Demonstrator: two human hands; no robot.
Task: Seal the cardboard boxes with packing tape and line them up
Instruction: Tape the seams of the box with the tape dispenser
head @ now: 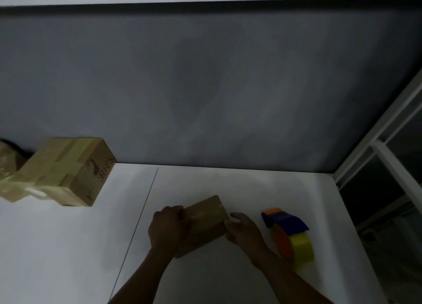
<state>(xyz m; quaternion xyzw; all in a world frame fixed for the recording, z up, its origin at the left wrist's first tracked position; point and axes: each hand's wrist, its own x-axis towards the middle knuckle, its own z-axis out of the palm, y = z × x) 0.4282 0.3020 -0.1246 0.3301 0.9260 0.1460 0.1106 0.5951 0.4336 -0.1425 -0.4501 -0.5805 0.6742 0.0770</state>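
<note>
A small brown cardboard box point(205, 221) lies on the white table point(228, 276), near the front middle. My left hand point(167, 227) grips its left end, fingers curled over the edge. My right hand point(243, 229) is at the box's right side with fingers loosely bent, touching or just off its edge. A tape dispenser point(290, 233) with an orange and blue body and a yellow tape roll sits on the table just right of my right hand. A larger taped cardboard box point(70, 171) with printed letters stands at the far left by the wall.
Another taped box point(13, 189) sits partly out of view at the left edge, touching the larger one. A grey wall point(205, 86) backs the table. A white-framed window point(388, 166) lies to the right. A thin seam point(141, 212) runs across the tabletop.
</note>
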